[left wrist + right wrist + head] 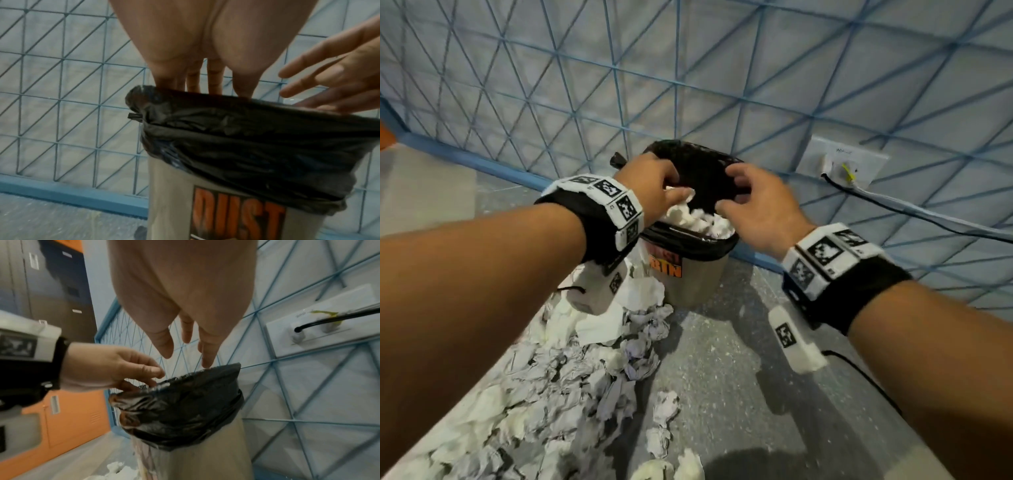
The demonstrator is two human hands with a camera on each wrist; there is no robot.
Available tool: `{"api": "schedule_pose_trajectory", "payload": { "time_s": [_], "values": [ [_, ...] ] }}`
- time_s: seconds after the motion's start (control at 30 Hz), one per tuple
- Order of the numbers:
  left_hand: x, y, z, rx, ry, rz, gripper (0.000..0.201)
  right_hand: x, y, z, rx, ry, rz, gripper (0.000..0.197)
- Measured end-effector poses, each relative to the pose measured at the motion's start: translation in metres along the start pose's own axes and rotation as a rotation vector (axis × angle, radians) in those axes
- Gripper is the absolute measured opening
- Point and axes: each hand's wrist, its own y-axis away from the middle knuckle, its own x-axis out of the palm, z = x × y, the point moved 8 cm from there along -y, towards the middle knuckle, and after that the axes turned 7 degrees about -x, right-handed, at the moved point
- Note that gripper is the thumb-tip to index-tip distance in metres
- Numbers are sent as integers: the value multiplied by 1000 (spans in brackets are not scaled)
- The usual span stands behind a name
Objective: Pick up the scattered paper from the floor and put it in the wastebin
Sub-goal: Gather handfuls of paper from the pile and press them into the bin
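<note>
Crumpled paper (571,377) lies heaped on the floor (722,359) in front of the bin (690,284), toward the near left. More paper (698,219) fills the bin under its black liner (688,240). Both hands hover over the bin mouth. The left hand (650,185) has loosely bent fingers touching the top paper without gripping it. The right hand (760,202) is spread and holds nothing. Behind stands the blue wall (722,68) with a socket (842,164).

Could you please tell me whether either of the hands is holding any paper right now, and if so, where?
Neither holds anything. Left hand and right hand hover open-fingered over the bin, paper lying inside.
</note>
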Motion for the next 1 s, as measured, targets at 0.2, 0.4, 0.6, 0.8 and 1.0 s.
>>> {"api": "schedule_pose_trajectory", "payload": {
  "time_s": [0.2,0.4,0.6,0.8,1.0],
  "values": [
    [-32,51,-35,279,67,-268,33,-56,50,-1,-130,-55,-68,23],
    [65,143,-75,532,-137,271,26,-22,156,-76,-37,163,413,23],
    [154,230,-43,284,-441,896,44,20,251,-123,-38,347,1071,56],
    [141,221,-46,133,-489,829,44,-7,237,-136,-24,299,1014,50],
    [137,250,-77,3,-353,893,63,-25,239,-147,-24,259,1039,53]
  ]
}}
